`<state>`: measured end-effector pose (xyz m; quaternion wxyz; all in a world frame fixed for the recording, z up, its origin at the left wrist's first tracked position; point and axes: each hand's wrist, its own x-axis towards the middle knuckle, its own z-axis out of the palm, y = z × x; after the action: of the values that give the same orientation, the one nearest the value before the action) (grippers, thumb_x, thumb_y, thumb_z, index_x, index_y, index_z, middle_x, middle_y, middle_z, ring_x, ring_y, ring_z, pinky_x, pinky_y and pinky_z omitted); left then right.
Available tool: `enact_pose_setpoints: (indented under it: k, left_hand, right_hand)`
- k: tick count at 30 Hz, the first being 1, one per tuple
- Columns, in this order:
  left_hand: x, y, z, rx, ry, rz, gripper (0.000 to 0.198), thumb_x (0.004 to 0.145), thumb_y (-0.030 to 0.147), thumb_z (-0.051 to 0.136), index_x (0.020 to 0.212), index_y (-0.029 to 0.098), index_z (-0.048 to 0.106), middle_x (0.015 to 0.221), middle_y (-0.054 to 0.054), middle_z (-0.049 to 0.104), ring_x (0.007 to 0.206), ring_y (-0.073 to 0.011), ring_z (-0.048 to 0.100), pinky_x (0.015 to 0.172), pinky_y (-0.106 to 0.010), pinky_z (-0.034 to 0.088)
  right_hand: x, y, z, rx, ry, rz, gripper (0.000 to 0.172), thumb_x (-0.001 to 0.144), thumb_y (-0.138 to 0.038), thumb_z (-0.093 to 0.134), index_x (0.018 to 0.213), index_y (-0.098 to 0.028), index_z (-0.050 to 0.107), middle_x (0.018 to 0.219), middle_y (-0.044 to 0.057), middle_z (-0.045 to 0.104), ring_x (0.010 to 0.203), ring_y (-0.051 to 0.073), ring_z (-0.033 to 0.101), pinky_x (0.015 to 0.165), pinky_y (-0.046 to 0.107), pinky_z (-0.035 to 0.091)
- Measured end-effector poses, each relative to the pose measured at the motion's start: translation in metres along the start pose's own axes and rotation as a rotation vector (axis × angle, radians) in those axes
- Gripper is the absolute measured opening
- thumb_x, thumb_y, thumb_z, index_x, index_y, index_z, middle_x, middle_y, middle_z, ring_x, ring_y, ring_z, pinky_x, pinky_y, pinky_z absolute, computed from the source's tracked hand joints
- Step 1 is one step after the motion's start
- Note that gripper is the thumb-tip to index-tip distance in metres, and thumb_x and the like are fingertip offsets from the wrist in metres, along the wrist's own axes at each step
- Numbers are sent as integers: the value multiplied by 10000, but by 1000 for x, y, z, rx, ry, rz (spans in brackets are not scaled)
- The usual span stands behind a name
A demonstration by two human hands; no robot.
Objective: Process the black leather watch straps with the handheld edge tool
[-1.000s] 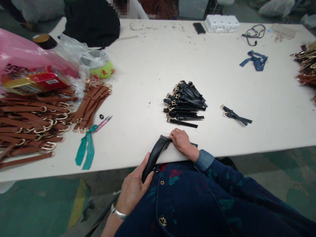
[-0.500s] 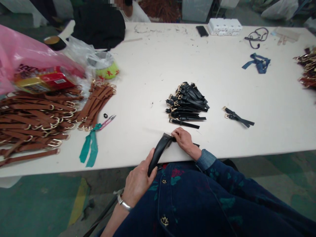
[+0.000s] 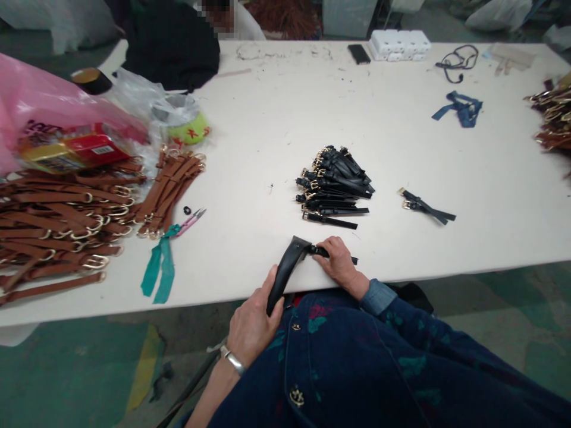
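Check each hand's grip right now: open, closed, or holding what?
Left hand: closed, holding a curved black leather strap.
Right hand: closed on the strap's narrow end.

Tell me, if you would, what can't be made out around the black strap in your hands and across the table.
Head view only:
- Black strap: the right hand hides the part under its fingers; the left hand hides the lower end.
- Heap of buckled straps: cut off by the right edge and blurred.
- Red packet: lettering too small to read.

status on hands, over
Left hand gripping black strap at table edge. Right hand on its other end. Strap pile beyond, not touching.
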<state>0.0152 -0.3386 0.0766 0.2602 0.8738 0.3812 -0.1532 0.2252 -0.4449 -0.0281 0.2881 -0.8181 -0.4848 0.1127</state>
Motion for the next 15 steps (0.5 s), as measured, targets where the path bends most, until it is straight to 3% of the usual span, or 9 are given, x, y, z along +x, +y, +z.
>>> enact_pose_setpoints:
  k: [5,10,15]
  left_hand:
    - [-10,-12,1,-21,-7,40,634,872,364,427,1455,327,180,1263,-39,606,936,-221,671,751,-308,511]
    - [-6,-7,-1,26,-9,9,651,866,363,432,1460,305,173,1136,-43,673,805,-198,683,677,-284,494]
    - [-8,-3,2,34,27,10,642,870,355,429,1459,304,180,1117,-47,678,851,-210,680,711,-292,497]
  right_hand:
    - [1,0,0,-1,-27,58,170,800,-293,634,921,-174,632,880,65,552,890,212,468,794,328,390]
    - [3,2,2,-22,-19,72,177,785,-304,645,905,-173,635,881,66,549,885,214,475,781,324,391]
    - [4,0,1,-39,-9,64,172,792,-313,639,887,-170,628,887,67,550,878,210,476,781,315,388]
